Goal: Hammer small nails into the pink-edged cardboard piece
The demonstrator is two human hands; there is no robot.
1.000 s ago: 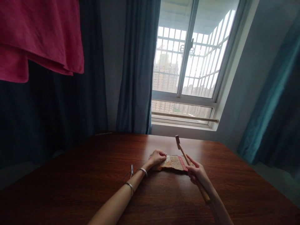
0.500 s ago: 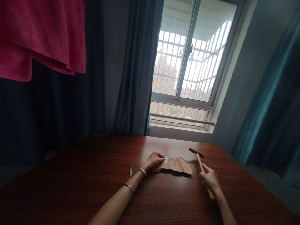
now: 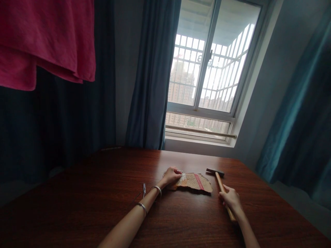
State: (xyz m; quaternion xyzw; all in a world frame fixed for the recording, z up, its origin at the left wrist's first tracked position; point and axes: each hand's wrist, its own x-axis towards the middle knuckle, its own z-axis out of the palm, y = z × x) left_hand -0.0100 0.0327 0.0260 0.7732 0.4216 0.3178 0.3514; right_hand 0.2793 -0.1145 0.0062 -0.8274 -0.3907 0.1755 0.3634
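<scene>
My right hand [image 3: 230,199] is wrapped round the wooden handle of a hammer [image 3: 219,179]. Its dark metal head is just above the table, to the right of a piece of corrugated cardboard [image 3: 192,181]. The cardboard lies flat, with many small holes or dots and a pink printed stripe. At its left end my left hand [image 3: 172,175] is closed in a pinch on a thin nail [image 3: 181,173], which stands roughly upright over the cardboard. The fingers hide most of the nail. Several loose nails [image 3: 144,190] lie by my left forearm.
All this rests on a brown wooden table [image 3: 186,220]. Beyond it are a barred window [image 3: 204,69] and blue curtains [image 3: 152,75]. A pink towel [image 3: 49,41] hangs at the upper left.
The hammer has shifted slightly left and its head has come down a little and levelled, with my right hand moving along. My left hand stays in place on the cardboard.
</scene>
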